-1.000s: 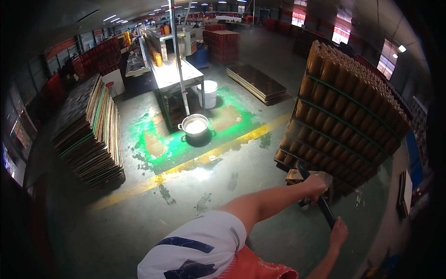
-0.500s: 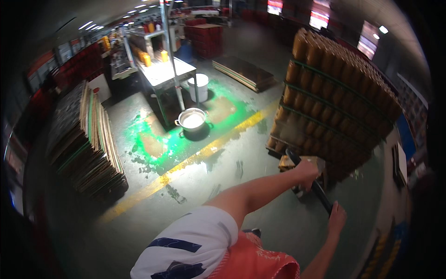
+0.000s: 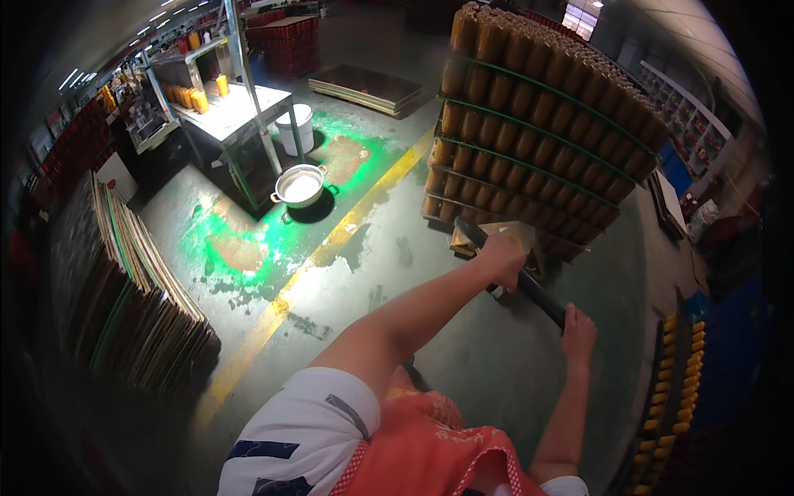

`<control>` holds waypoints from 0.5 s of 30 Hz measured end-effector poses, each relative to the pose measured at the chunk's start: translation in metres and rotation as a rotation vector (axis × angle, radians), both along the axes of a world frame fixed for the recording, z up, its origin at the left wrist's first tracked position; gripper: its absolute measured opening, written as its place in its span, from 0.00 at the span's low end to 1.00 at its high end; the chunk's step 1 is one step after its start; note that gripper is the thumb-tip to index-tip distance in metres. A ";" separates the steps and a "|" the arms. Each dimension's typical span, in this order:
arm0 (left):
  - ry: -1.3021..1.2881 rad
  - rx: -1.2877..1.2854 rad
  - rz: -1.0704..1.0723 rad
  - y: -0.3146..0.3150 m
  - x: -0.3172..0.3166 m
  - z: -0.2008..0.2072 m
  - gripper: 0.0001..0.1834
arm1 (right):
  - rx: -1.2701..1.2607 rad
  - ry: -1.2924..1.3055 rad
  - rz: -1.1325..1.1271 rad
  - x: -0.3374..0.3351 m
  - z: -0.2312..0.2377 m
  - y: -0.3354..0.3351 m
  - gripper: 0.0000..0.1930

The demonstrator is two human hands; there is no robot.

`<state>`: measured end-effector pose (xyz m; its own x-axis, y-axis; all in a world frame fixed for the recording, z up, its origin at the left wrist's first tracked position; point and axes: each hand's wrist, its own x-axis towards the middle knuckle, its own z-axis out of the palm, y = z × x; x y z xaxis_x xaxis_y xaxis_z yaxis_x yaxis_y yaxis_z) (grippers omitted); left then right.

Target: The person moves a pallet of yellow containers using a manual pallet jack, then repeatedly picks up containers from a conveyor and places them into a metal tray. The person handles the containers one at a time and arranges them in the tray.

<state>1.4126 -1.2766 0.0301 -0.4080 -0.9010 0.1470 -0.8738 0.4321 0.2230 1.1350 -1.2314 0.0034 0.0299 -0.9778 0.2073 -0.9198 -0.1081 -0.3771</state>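
Note:
My left hand [image 3: 503,259] is closed around the upper part of a black bar handle [image 3: 542,299], which looks like that of a pallet truck. The same bar's lower right end is in the grip of my right hand [image 3: 579,332]. Just past my left hand is a brown boxy part [image 3: 517,233], perhaps cardboard-covered, at the foot of a tall stack of filled jars [image 3: 538,116]. The jars hold something brown and stand in several layers parted by thin green-edged sheets. The handle's lower linkage is mostly hidden by my left hand and arm.
Boards [image 3: 153,306] stand stacked at the left. A metal pot [image 3: 299,188] and a white bucket [image 3: 295,131] sit by a lit table [image 3: 236,112]. A yellow line [image 3: 331,245] crosses the floor. Flat panels [image 3: 364,89] lie beyond; yellow-topped items [image 3: 678,372] line the right.
My view has turned, so the jar stack, pot and table sit further left in the picture. Both hands keep hold of the bar and stay close to the stack's foot.

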 end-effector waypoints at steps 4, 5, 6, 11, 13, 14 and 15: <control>0.012 0.030 0.039 0.065 -0.002 0.003 0.19 | 0.040 0.003 0.041 0.005 0.015 0.062 0.26; 0.032 0.004 0.043 0.083 -0.009 -0.001 0.20 | 0.030 0.005 0.048 -0.004 0.010 0.076 0.26; 0.042 -0.023 0.050 0.101 -0.013 -0.001 0.20 | 0.019 -0.004 0.058 -0.011 0.006 0.088 0.26; -0.022 0.030 0.034 0.179 -0.022 -0.007 0.22 | 0.002 -0.019 0.141 -0.032 -0.004 0.154 0.24; -0.058 0.072 -0.040 0.203 -0.010 0.000 0.24 | -0.045 0.029 0.186 -0.032 -0.007 0.178 0.24; -0.093 0.136 -0.115 0.211 0.001 0.006 0.24 | -0.042 0.035 0.198 -0.030 -0.007 0.191 0.24; -0.129 0.140 -0.119 0.221 0.015 0.012 0.24 | -0.041 0.039 0.207 -0.026 -0.009 0.204 0.23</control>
